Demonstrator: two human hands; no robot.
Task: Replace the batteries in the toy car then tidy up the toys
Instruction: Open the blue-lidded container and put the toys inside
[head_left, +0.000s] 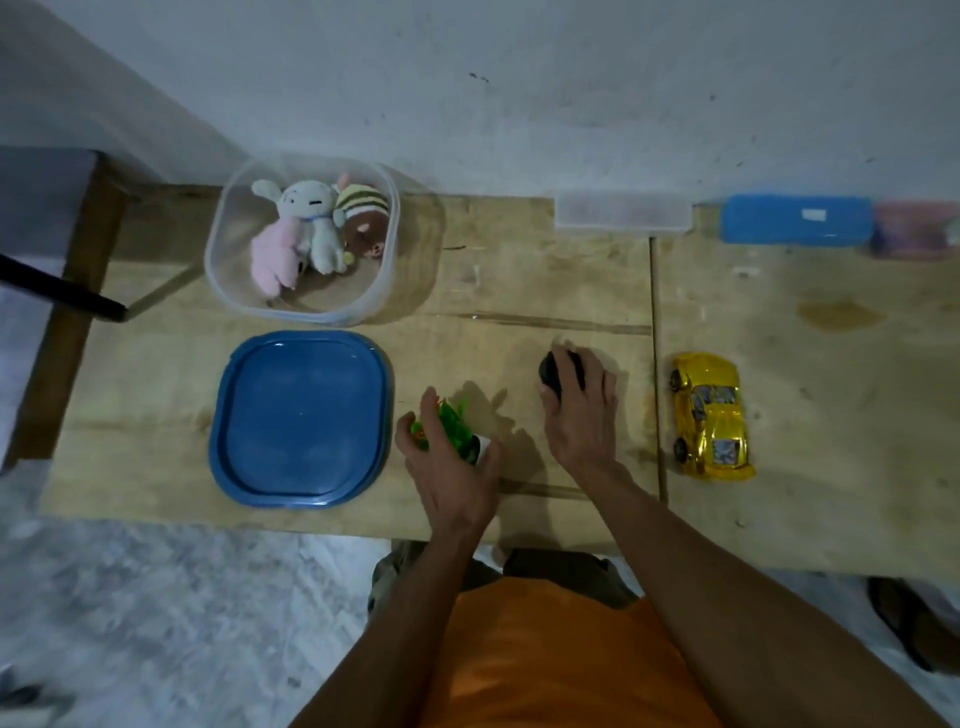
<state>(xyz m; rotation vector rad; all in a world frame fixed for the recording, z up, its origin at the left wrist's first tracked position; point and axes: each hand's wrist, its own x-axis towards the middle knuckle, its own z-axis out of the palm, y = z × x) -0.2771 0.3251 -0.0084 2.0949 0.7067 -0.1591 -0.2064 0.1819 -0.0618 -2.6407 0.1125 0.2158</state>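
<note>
Two bare forearms reach forward from the bottom of the view, toward twelve o'clock, over the bench. The left hand (449, 467) sits at about eleven o'clock from the body, back of the hand up, its fingers and thumb curled round a small green toy. The right hand (582, 415) lies just to its right, slightly farther forward, palm down with fingers curled over a dark rounded object.

No readable text; blue case (795, 219) label (white patch) seems blurred.
</note>
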